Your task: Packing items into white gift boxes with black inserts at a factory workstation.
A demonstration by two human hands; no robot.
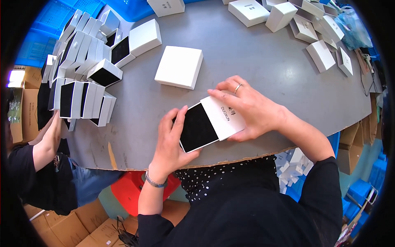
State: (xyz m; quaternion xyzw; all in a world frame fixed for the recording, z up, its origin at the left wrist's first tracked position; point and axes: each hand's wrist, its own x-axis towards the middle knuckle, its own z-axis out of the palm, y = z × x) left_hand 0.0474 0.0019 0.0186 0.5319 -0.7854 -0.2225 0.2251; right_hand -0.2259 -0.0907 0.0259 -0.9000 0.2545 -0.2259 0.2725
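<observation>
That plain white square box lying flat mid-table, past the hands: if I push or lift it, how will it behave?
The white square box lies flat and low on the grey table, so it would probably slide rather than tip or roll. It looks like thin card, likely light and stiff. If the lid is loose, which I cannot tell, it may lift off alone.

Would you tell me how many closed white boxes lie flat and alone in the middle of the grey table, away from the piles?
1: the square white box just beyond the right hand. Others stand stacked at left or scattered at far right; some may be hidden.
</observation>
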